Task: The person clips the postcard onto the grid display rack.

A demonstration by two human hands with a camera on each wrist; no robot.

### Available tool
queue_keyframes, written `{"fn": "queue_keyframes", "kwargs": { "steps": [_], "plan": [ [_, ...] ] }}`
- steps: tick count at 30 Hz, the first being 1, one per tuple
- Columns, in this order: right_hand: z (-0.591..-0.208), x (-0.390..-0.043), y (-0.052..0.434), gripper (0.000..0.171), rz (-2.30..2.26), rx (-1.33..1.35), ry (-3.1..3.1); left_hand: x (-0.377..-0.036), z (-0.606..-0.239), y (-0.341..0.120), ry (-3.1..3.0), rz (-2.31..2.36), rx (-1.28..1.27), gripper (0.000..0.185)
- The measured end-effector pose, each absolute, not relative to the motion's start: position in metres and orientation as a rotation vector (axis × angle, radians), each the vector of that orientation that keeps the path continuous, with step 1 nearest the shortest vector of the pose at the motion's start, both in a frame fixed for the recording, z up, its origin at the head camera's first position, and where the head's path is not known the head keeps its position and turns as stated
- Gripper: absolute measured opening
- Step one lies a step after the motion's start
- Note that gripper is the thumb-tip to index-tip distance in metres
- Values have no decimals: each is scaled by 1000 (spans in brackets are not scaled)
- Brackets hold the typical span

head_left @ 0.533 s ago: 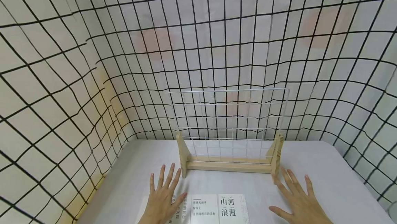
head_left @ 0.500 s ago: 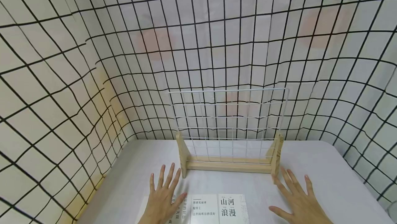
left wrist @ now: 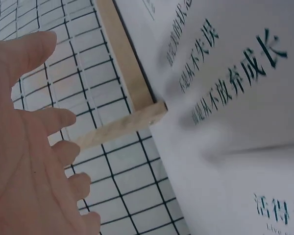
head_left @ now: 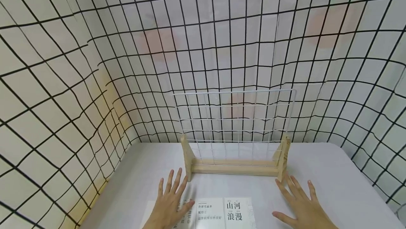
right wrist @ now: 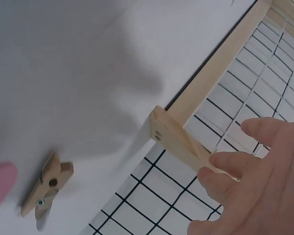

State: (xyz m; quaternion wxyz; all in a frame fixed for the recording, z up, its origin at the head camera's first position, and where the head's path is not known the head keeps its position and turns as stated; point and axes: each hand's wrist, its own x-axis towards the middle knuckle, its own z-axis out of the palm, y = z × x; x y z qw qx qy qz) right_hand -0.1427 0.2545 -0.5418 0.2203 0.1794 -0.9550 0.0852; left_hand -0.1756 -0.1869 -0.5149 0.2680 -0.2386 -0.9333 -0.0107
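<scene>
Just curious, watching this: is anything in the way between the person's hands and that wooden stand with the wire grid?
Nothing visible. The left hand and right hand lie open on the white table, just before the feet of the wooden stand. The printed cards lie between the hands, nearer the person.

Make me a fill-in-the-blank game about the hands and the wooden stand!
1. The white wire grid stands upright in a stand made of ____.
2. Both hands lie flat on the table with fingers ____.
3. The cards with printed writing lie ____ the left hand and the right hand.

Missing words: wood; spread; between
</scene>
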Motion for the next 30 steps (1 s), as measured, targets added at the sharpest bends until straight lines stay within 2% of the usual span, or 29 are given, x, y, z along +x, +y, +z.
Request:
{"fn": "queue_keyframes", "kwargs": {
  "steps": [5,13,23,30],
  "plan": [
    [-553,-140,246,100,271,539,-2619,-173,-516,-173,-2580,-171,-791,77],
    [-554,-137,244,100,228,571,-2641,-193,-514,-137,-2847,-595,-1069,70],
    [-548,-132,244,91,298,587,-2716,-227,-524,-111,-2891,-742,-1239,65],
    [-558,-121,245,86,269,577,-2767,-237,-525,-101,-2924,-612,-1210,65]
  ]
}}
